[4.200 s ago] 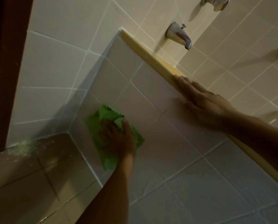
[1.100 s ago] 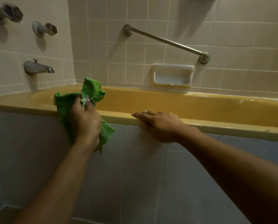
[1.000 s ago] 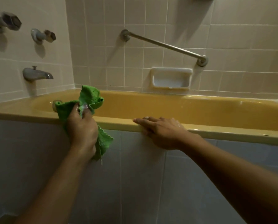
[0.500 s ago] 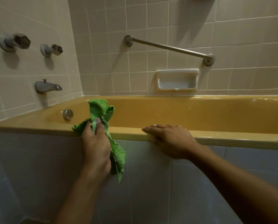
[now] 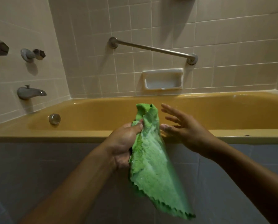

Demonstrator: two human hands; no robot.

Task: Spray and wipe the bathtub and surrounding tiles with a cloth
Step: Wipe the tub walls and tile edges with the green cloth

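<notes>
A mustard-yellow bathtub (image 5: 70, 135) runs across the view, with grey tiles (image 5: 38, 167) on its front panel and cream wall tiles (image 5: 89, 65) behind it. My left hand (image 5: 123, 143) grips a green cloth (image 5: 151, 172) in front of the tub's near rim; the cloth hangs down loose over the front panel. My right hand (image 5: 182, 128) hovers just right of the cloth, fingers spread and straight, holding nothing. No spray bottle is in view.
A metal spout (image 5: 30, 92) and two tap handles (image 5: 33, 54) stick out of the left wall. A slanted grab bar (image 5: 152, 49) and a recessed soap dish (image 5: 162, 79) are on the back wall. A round overflow plate (image 5: 54, 118) sits inside the tub.
My left hand has carried the cloth rightward and off the rim, and the cloth now hangs open. My right hand has lifted off the tub's rim and spread its fingers beside the cloth.
</notes>
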